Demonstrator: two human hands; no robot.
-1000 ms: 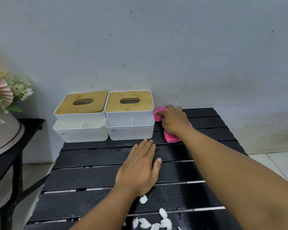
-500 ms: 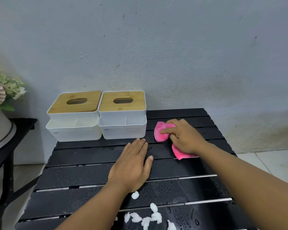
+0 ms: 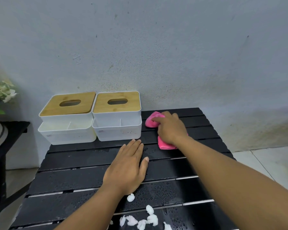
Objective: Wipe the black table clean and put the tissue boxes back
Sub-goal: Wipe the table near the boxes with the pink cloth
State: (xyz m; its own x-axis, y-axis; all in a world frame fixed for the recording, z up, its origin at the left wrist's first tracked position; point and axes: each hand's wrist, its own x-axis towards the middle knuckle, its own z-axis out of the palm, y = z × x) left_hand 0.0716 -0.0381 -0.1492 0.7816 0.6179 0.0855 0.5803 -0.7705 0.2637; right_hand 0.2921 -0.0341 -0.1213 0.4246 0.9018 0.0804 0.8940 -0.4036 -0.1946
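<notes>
Two white tissue boxes with bamboo lids stand side by side at the back left of the black slatted table: the left box and the right box. My right hand presses a pink cloth onto the far slats, just right of the right box, fingers curled over it. My left hand lies flat on the wet middle slats, fingers straight. Water drops cover the near slats.
Several white tissue scraps lie on the near slats. A grey wall rises right behind the table. A dark side table with a flower arrangement stands at the left. Tiled floor shows at the right.
My right hand moved the pink cloth back toward the wall and nearer the right box, after pulling it toward me half a second ago. My left hand stayed put.
</notes>
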